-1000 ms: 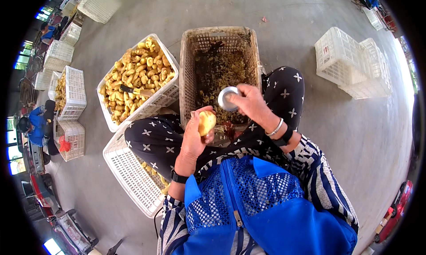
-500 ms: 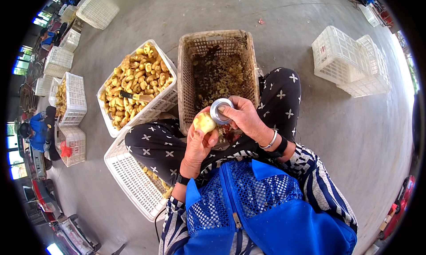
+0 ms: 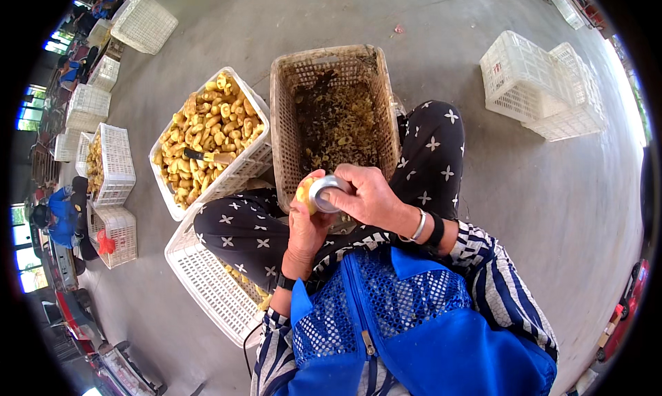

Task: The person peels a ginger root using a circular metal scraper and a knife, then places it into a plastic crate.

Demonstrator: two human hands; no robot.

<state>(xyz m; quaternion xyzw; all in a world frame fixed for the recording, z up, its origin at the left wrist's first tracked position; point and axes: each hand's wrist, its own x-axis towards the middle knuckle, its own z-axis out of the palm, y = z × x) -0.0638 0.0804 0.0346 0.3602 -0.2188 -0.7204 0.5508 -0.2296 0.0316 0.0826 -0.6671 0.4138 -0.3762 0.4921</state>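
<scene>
A piece of ginger (image 3: pixel 304 192), pale yellow where it is peeled, is gripped in my left hand (image 3: pixel 307 235), fingers wrapped round it. My right hand (image 3: pixel 378 201) holds a round, silver metal piece like a shallow cup or can end (image 3: pixel 322 185), thumb pressed on its face. Its rim lies against the ginger and covers part of it. Both hands are over the near end of a dirty brown plastic crate (image 3: pixel 277 120) between my knees, with peel scraps (image 3: pixel 355 120) on its bottom.
To the left, a white crate (image 3: pixel 245 168) brims with ginger (image 3: pixel 207 123); a black-handled knife (image 3: pixel 200 154) lies on top. A lower white crate (image 3: pixel 200 275) with yellow pieces stands by my left knee. Stacked white crates (image 3: pixel 531 78) stand at right, and others, with a co-worker (image 3: pixel 61 216), at far left.
The metal piece has shifted slightly left and down, tilting over the ginger. It now hides more of the ginger. My view has shifted a little.
</scene>
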